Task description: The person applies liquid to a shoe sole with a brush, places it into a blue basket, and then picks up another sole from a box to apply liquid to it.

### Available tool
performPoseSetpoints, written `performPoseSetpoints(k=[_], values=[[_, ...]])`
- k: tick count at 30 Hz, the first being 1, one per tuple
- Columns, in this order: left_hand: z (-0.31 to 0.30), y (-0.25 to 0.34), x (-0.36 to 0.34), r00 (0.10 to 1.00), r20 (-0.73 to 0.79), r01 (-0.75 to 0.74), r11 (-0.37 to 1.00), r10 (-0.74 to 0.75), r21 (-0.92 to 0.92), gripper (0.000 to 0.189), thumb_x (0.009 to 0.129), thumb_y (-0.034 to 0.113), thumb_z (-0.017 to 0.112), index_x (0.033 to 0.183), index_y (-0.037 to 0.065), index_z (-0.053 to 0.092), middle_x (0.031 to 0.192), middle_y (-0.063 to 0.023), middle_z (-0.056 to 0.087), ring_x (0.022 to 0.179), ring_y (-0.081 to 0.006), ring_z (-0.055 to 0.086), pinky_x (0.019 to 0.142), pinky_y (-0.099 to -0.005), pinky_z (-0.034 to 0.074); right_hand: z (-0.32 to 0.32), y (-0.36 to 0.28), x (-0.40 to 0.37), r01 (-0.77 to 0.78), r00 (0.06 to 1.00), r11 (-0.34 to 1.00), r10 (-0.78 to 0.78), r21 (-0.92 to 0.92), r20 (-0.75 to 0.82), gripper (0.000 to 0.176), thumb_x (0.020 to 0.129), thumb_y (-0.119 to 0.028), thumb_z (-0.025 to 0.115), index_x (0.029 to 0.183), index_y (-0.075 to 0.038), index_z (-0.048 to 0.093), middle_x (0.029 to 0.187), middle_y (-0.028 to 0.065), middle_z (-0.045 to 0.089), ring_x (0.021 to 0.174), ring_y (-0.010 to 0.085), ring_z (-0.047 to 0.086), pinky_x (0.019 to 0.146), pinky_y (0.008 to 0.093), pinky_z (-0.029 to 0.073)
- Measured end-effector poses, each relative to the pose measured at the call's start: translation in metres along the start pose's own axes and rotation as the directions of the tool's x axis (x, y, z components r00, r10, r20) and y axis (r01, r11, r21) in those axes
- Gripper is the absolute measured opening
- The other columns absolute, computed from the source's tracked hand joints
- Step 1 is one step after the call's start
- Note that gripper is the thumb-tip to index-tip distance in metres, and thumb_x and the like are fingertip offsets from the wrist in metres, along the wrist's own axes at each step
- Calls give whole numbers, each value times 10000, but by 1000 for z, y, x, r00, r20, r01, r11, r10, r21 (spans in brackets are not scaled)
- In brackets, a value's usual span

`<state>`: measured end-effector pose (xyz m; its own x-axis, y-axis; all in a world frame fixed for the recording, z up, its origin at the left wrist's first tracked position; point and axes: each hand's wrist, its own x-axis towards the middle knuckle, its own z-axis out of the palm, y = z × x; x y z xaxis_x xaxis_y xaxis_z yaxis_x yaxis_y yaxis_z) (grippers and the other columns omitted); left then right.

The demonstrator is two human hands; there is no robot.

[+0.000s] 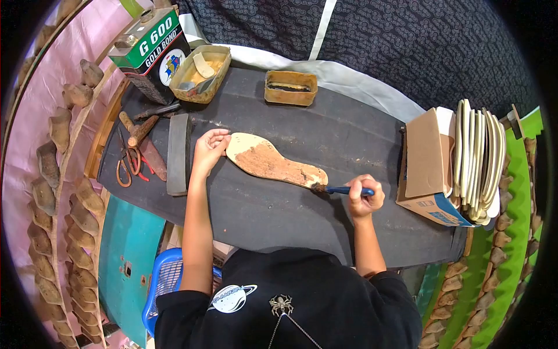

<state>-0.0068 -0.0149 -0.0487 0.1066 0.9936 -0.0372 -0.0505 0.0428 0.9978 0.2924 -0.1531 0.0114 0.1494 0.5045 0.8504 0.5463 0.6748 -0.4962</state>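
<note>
An insole [273, 163] lies on the dark work surface, pale at its edges, with a brown, wet-looking coating over much of its face. The fingers of my left hand [211, 148] are closed on the wide end's edge. In the fist of my right hand [366, 195] is a brush [343, 190] with a blue handle. Its dark bristles touch the narrow end of the insole at the right. My right fingers wrap round the handle near its end.
At the left lie scissors [129, 160], a wooden-handled hammer [142, 131] and a grey block [179, 154]. A Gold Bond can [152, 58], a tub with scraps [202, 74] and a small tray [290, 88] stand behind. A cardboard box [427, 157] of insoles [478, 160] is at right.
</note>
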Motion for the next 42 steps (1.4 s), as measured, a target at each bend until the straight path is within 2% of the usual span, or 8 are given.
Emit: performPoseSetpoints(k=[6,17,23,25,30,32,36,42], values=[[1,3,-1,1000,2,2,1000,-2,-3,254,760,108,587,959,-28,507,792,-46,569,652,-52,533,534,-163,433,-3,7,9,-82,989,993,71,-88,-127,166,700,37,566,684,-26,413,510,72,498,420,127,479,399,220,375],[1,4,-1,1000,-1,1,1000,-1,29,258,762,104,584,964,-35,505,802,-50,571,665,-57,535,540,-175,444,10,-11,10,205,978,946,-189,-253,85,222,606,82,587,645,-42,407,483,63,452,377,166,454,357,242,357],[0,1,0,1000,5,-16,1000,16,8,256,762,106,586,958,-38,508,803,-48,569,663,-56,531,537,-174,441,20,-24,4,183,977,968,-161,-171,137,203,642,83,564,701,-28,404,497,83,463,396,174,454,382,246,354],[1,3,-1,1000,-3,-12,1000,12,28,258,762,109,587,959,-37,509,796,-47,569,657,-55,529,536,-173,439,24,-23,1,68,996,993,-62,-100,69,192,654,72,566,707,-25,409,505,84,475,400,164,458,384,244,355],[0,3,-2,1000,2,-11,1000,11,9,257,761,112,588,957,-35,510,786,-47,570,653,-55,529,537,-171,436,31,-26,-1,69,995,998,-69,2,78,160,688,57,554,728,-21,421,531,84,499,448,152,486,430,226,387],[0,3,-2,1000,6,-15,1000,15,12,256,762,113,588,956,-34,511,783,-47,572,653,-56,530,536,-169,434,34,-22,0,19,1000,999,-18,39,-16,194,664,48,600,681,-31,424,520,71,483,428,146,489,399,226,374],[1,3,-1,1000,0,-13,1000,13,2,254,761,113,590,955,-31,512,780,-44,572,652,-54,529,531,-165,428,35,-24,10,-124,992,990,125,-74,7,189,668,23,614,661,-32,433,516,52,453,410,126,426,387,219,331],[-1,0,0,1000,6,-20,1000,20,9,253,761,113,589,954,-32,512,786,-43,573,651,-52,529,532,-165,427,28,-25,28,-144,979,964,172,-224,107,178,666,-5,624,622,-33,454,514,47,435,399,113,389,382,220,317]])
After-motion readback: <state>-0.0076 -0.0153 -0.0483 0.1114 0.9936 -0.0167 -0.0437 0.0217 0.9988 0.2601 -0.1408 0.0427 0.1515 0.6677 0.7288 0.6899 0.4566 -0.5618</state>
